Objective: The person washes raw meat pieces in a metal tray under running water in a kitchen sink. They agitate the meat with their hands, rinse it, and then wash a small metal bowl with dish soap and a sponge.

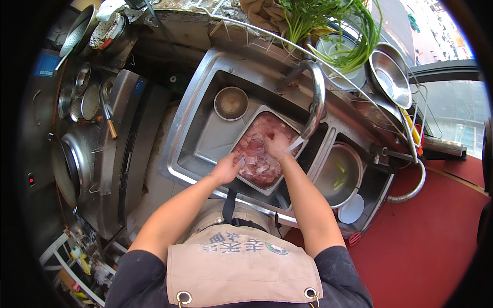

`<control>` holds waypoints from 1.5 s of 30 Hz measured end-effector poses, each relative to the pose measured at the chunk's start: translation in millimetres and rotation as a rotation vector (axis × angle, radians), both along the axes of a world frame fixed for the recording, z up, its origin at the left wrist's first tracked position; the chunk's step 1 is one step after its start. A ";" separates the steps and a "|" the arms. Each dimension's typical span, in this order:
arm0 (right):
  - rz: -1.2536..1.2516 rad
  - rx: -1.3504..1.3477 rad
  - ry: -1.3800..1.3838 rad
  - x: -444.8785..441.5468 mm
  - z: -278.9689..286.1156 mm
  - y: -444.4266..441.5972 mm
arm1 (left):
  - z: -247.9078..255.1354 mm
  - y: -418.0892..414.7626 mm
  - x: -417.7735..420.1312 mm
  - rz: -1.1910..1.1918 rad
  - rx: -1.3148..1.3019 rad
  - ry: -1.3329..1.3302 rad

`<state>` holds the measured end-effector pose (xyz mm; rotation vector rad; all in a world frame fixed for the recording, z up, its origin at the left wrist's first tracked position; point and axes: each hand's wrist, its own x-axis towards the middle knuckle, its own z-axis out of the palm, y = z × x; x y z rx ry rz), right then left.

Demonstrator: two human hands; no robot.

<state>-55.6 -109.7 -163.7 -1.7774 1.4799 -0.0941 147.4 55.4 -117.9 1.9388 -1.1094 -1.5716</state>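
Observation:
A rectangular metal pan stands in the large sink basin, filled with cut raw meat in pinkish liquid. At the pan's left rim, my left hand has its fingers closed on a pale edge of the meat. My right hand reaches into the meat with curled fingers, their tips hidden. Water runs from the curved faucet beside my right wrist and falls into the pan. A small round metal bowl sits behind the pan on the basin floor.
The right basin holds a large round pot with green scraps in water, next to a white dish. Above the sink, a wire rack carries greens, plates and metal bowls. A steel counter with pans and ladles stands left.

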 end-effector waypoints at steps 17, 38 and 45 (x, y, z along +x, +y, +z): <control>-0.735 0.961 -1.004 -44.8 73.7 64.9 | 24.4 6.2 -24.1 0.159 -0.119 0.257; -0.592 0.476 -0.906 -22.7 138.8 104.3 | 74.8 -36.5 -38.1 0.201 -0.052 0.582; -0.708 0.458 -0.819 -10.8 116.3 117.9 | 25.7 -39.5 -31.6 -0.003 -0.201 0.258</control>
